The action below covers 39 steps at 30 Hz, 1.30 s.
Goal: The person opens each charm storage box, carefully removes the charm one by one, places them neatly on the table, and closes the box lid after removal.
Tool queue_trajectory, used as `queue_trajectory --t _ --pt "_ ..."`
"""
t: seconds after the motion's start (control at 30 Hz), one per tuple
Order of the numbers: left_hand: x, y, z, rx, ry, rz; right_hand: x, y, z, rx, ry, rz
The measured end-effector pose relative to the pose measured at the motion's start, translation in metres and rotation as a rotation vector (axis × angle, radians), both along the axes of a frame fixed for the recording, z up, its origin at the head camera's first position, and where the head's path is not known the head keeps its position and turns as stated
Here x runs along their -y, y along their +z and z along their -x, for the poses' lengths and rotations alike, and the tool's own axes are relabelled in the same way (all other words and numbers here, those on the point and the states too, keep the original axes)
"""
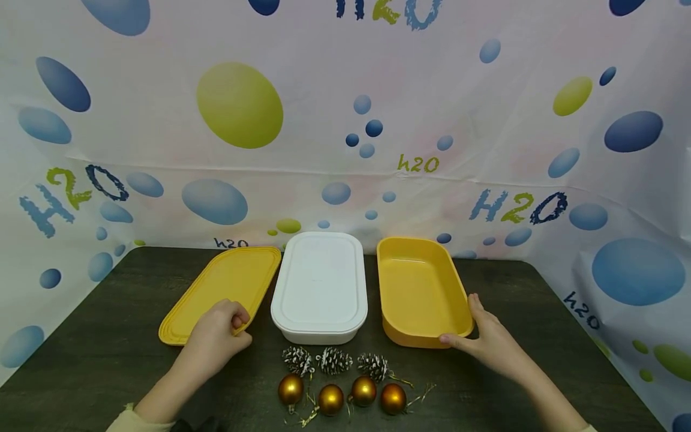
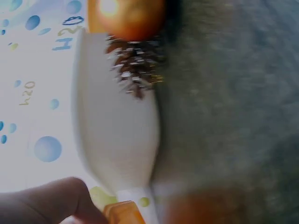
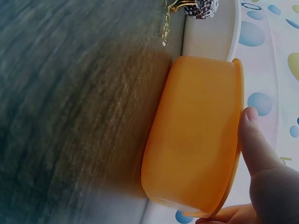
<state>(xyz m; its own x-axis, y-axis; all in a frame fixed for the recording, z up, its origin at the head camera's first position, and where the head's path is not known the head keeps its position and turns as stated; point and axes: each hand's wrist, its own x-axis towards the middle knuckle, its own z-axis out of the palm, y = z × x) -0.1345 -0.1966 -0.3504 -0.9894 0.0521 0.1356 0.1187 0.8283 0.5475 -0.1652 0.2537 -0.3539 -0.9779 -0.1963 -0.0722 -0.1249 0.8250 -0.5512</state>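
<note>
A flat yellow lid (image 1: 229,282) lies on the left of the dark table, and my left hand (image 1: 218,330) pinches its near right corner with curled fingers. In the left wrist view the thumb (image 2: 51,198) shows beside a bit of orange plastic. On the right stands a yellow plastic container (image 1: 421,288), uncovered, with nothing inside. My right hand (image 1: 493,345) holds its near right corner, thumb at the near rim and fingers along the right side. Between the two sits a white container (image 1: 320,282) with its white lid on.
Several golden Christmas balls (image 1: 331,399) with strings lie in a row at the table's near side. Behind them are three snowy pine cones (image 1: 334,361), just in front of the white container. A patterned curtain (image 1: 335,120) hangs behind the table (image 1: 486,390).
</note>
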Motion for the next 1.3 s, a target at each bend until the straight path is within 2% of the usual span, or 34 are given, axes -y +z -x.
queue_trajectory --t 0.1,0.3,0.57,0.83,0.93,1.03,1.17,1.3 --pt "0.004 0.008 -0.001 -0.020 0.060 -0.008 0.001 0.000 0.000 0.014 -0.003 -0.004" --pt "0.011 0.018 -0.003 -0.009 0.157 -0.016 0.002 -0.001 0.000 0.027 -0.001 0.002" --pt "0.014 0.026 -0.011 -0.207 0.247 0.002 0.004 -0.002 -0.001 0.037 -0.007 0.003" --pt "0.019 0.037 -0.014 -0.269 0.375 -0.084 0.005 -0.003 -0.002 0.043 -0.016 0.008" --pt "0.022 0.039 -0.015 -0.276 0.425 -0.141 0.006 -0.003 -0.002 0.033 -0.012 0.012" --pt "0.026 0.043 -0.016 -0.236 0.468 -0.218 0.006 -0.003 -0.002 0.020 -0.006 0.013" --pt "0.028 0.048 -0.017 -0.167 0.524 -0.356 0.006 -0.003 -0.002 0.013 -0.004 0.012" --pt "0.028 0.053 -0.017 -0.175 0.545 -0.522 0.007 -0.002 -0.001 0.018 -0.006 0.010"
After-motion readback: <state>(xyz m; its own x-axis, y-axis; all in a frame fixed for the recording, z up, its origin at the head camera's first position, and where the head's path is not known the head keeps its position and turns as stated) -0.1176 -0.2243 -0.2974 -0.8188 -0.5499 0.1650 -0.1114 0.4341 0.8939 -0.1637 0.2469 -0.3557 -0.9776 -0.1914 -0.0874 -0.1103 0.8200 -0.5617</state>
